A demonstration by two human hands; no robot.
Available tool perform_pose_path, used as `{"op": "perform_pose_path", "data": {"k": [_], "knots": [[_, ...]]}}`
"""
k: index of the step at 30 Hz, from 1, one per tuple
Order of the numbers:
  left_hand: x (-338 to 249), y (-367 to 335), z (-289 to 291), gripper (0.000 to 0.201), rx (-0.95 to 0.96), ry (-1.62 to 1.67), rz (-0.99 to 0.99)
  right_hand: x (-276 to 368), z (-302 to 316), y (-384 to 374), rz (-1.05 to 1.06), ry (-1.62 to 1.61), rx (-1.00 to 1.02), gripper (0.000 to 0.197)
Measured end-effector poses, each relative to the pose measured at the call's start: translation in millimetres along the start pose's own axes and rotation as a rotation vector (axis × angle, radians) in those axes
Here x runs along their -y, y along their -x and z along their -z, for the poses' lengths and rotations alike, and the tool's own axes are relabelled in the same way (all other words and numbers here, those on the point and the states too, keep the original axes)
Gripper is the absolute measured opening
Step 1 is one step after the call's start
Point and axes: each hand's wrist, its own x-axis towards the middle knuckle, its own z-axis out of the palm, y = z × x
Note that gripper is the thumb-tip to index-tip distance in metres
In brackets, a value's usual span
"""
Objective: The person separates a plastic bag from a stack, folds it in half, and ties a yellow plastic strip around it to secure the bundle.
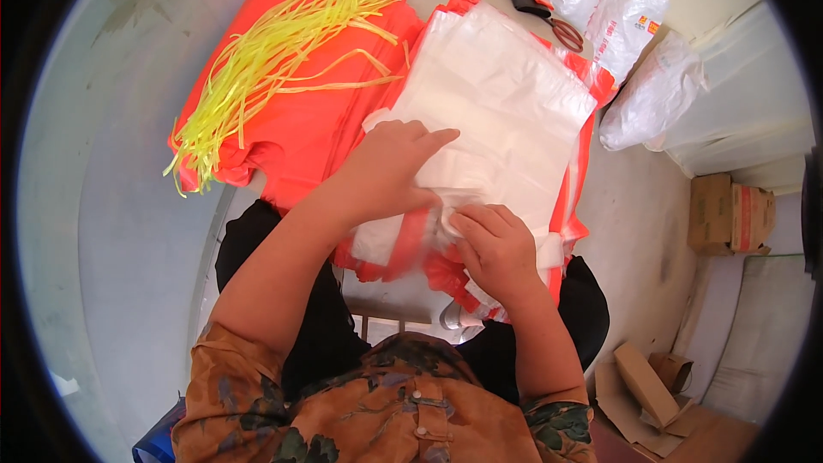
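Observation:
A thick stack of white plastic bags (506,86) with red edges lies in front of me, its near end reaching over my lap. My left hand (386,171) rests on the left side of the stack, palm down, with finger and thumb spread apart. Bunched white plastic bag (447,221) sits in the closed fingers of my right hand (497,244), close to the left thumb. Below the hands, the red-striped bag edge (410,244) is smeared by motion.
Left of the stack lies a pile of red plastic bags (300,120), topped with yellow strips (274,51). Scissors with reddish handles (566,34) lie beyond the stack, beside printed white plastic packs (630,26). Cardboard boxes (729,214) stand at the right.

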Motion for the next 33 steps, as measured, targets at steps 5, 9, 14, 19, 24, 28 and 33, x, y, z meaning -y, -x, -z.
{"op": "perform_pose_path", "data": {"k": [5, 9, 14, 19, 24, 28, 33], "knots": [[3, -5, -8, 0.057, -0.073, 0.014, 0.018, -5, -3, 4, 0.024, 0.003, -0.033, 0.034], [0, -8, -14, 0.042, -0.137, -0.092, -0.113, -5, -5, 4, 0.045, 0.013, -0.054, 0.035], [-6, -12, -32, 0.041, -0.221, -0.151, -0.250, -5, -9, 5, 0.068, 0.062, -0.053, 0.034], [-13, -13, -42, 0.045, -0.186, -0.153, -0.262, -4, -13, 6, 0.106, 0.113, -0.072, 0.034], [-10, -13, -47, 0.036, -0.174, -0.136, -0.223, 0, -13, 4, 0.095, 0.148, -0.053, 0.033], [-7, -12, -47, 0.028, -0.225, -0.095, -0.264, 3, -12, 3, 0.088, 0.151, -0.022, 0.034], [-14, -13, -23, 0.020, -0.024, 0.036, -0.084, 1, -13, 6, 0.122, 0.167, -0.058, 0.029]]}}
